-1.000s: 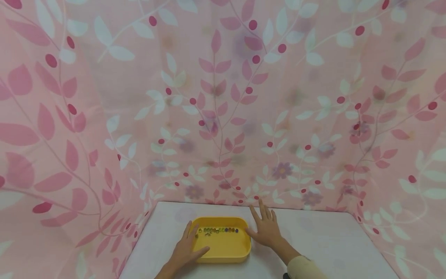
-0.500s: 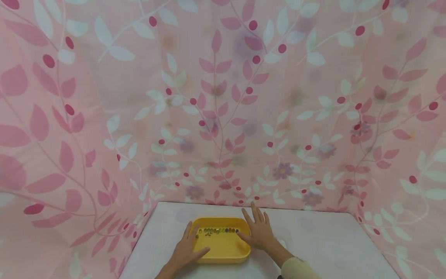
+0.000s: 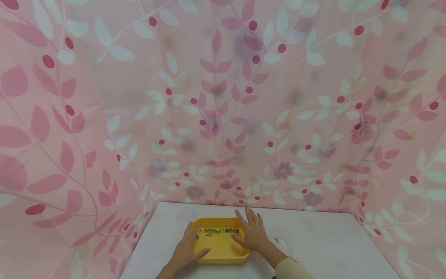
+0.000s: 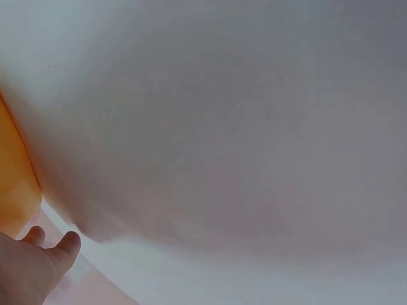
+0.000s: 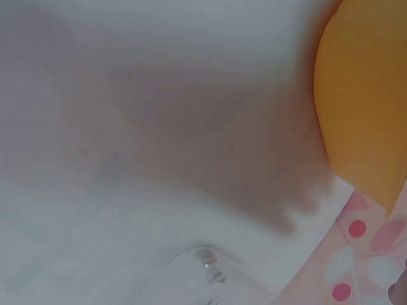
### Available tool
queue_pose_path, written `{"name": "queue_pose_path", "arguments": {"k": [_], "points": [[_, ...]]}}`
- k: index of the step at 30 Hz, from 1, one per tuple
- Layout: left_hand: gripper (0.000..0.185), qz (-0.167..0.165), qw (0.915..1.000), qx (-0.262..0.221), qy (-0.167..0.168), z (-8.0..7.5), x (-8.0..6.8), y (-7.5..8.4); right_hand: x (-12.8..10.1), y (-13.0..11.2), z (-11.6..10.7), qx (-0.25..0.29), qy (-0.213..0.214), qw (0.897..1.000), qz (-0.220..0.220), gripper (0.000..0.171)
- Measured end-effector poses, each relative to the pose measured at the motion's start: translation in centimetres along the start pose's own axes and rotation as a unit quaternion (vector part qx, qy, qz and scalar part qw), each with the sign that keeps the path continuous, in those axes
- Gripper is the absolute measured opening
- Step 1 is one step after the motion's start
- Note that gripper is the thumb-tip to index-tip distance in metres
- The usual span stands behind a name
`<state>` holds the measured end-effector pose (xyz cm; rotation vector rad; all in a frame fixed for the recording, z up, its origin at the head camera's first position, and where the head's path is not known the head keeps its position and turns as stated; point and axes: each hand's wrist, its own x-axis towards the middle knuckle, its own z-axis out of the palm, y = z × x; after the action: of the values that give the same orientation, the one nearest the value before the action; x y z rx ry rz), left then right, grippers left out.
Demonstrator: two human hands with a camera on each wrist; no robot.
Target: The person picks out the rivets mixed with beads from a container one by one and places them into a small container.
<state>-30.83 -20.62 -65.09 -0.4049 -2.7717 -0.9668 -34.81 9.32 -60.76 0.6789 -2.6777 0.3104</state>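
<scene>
With the left hand (image 3: 186, 248) at the left of the yellow tray (image 3: 219, 248), spans the left rim, fingers straight and spread, thumb reaching inward over the tray's floor; seems meant more as a brace than a grasp. With the right hand (image 3: 252, 232) at the right of the tray, crosses the right rim likewise, fingers fanned, thumb pointing inward near the right end of a row of glass marbles (image 3: 227, 230). Shows nothing pinched by either. Cannot tell contact from hovering at the right rim. Probably sets both opposite each other for even control of the tray. Has the marbles lined up inside the tray, along the far wall, with a few smaller glinting bits just nearer; perhaps gathered there by a slope, though cannot tell level from tilted. Has a clear container (image 5: 184, 279) on the white table (image 3: 324, 240), right of the tray, likely for easy reach.
</scene>
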Motion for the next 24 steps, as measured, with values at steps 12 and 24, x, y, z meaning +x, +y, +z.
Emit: {"name": "queue_pose_path", "arguments": {"k": [12,24], "points": [[0.096,0.025,0.9996,0.013,0.006,0.2,-0.3,0.0,-0.4,-1.3,0.4,0.003,-0.035,0.999,0.014,0.085],[0.095,0.013,0.9999,-0.005,0.009,0.2,0.0,-0.4,0.5,-2.2,1.4,0.016,-0.016,1.000,0.003,0.084]]}}
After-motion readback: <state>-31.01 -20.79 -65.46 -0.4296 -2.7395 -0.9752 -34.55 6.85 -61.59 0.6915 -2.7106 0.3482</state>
